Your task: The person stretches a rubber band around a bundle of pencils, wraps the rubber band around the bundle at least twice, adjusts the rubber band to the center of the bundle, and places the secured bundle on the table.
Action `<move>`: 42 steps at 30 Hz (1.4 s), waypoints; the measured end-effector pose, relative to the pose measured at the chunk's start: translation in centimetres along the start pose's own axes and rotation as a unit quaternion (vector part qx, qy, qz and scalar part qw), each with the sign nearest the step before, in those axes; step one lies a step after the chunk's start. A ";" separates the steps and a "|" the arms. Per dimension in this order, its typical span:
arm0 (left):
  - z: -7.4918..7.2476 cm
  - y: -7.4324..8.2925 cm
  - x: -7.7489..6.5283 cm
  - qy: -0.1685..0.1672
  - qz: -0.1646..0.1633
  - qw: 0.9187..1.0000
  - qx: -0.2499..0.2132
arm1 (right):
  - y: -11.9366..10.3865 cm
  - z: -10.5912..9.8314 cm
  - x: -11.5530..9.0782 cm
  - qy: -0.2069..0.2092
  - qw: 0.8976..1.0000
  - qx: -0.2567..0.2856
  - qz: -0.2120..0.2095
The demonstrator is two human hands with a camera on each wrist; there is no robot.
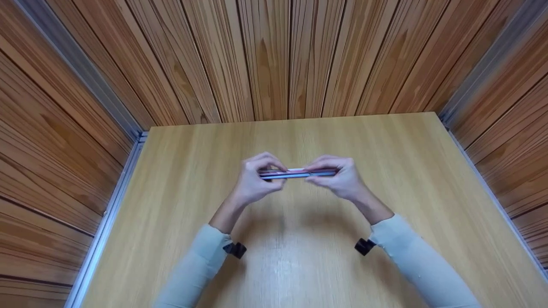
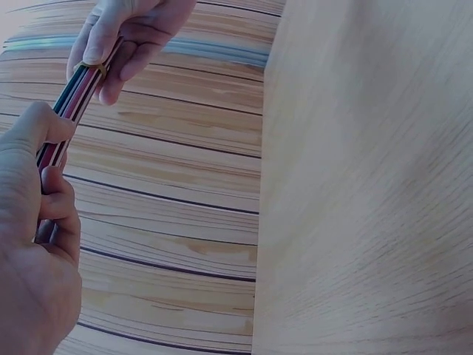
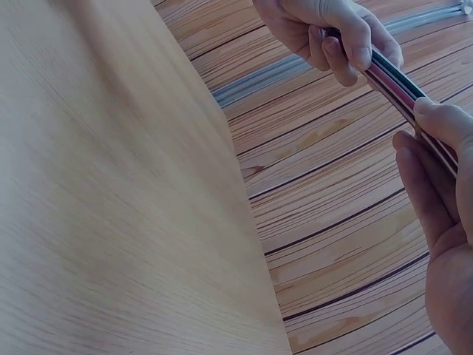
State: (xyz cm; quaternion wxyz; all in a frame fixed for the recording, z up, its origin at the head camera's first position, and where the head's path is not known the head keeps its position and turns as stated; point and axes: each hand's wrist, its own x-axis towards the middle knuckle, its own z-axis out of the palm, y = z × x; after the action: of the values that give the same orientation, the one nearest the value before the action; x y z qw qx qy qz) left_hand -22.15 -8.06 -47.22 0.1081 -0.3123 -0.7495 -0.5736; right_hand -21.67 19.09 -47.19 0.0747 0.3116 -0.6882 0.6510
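Observation:
A bundle of slim colored pencils (image 1: 294,175) is held level above the table, one end in each hand. My left hand (image 1: 253,180) pinches the left end, thumb on the near side and fingers over the far side. At the other end, my right hand (image 1: 341,179) grips the pencils in the same way. Dark green, red and pale lengths show side by side in the left wrist view. There, a yellowish rubber band (image 2: 101,69) circles the bundle close to the right thumb. Both ends of the bundle are partly hidden by the hands.
Beneath the hands lies a light wooden table (image 1: 282,244). Wood-plank walls (image 1: 267,64) rise behind it and on both sides, with metal rails (image 1: 109,205) along the side edges. A small black device (image 1: 364,247) sits at each wrist.

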 end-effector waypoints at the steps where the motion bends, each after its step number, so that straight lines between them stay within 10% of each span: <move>1: 0.1 0.0 0.0 -0.003 0.000 1.000 -0.002 | 0.1 0.1 0.0 -0.003 1.000 -0.001 -0.005; 42: -0.3 1.2 0.8 -0.003 0.019 1.000 -0.006 | -1.6 -1.2 1.0 -0.030 0.998 -0.039 0.030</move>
State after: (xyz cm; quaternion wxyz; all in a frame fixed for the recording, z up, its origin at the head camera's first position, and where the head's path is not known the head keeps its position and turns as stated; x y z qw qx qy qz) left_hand -22.08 -7.88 -45.78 0.1150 -0.3286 -0.7403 -0.5751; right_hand -22.02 19.92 -45.17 0.0467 0.3072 -0.7237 0.6163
